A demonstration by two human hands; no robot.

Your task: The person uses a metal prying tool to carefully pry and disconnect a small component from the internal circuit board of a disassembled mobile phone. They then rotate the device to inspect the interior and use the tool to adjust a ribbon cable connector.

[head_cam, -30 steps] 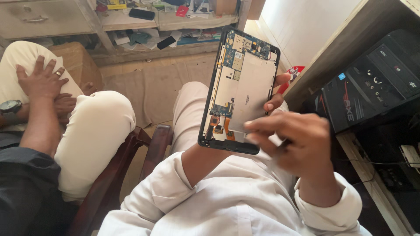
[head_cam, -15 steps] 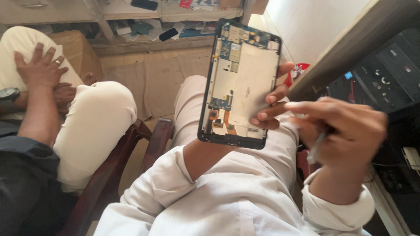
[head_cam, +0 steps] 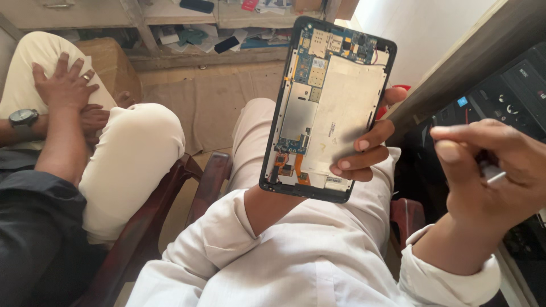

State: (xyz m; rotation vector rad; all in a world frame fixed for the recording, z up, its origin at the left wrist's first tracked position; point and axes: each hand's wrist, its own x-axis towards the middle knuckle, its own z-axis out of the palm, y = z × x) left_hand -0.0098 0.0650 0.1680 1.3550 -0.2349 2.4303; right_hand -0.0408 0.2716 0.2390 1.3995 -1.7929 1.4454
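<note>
Tablet (head_cam: 330, 108), back cover off, circuit boards bare, upright over white-trousered lap, gripped from behind by left hand (head_cam: 364, 142). Right hand (head_cam: 489, 170) off to its right, fingers pinched on slim metal tool (head_cam: 493, 176), possibly tweezers.

Device: black-framed tablet with its back cover off (head_cam: 327, 108), showing a silver battery panel and blue circuit boards.
Pose: standing upright, tilting slightly right (held above the lap).
Tool: thin silvery metal tool (head_cam: 493, 175), sitting right of the tablet.
</note>
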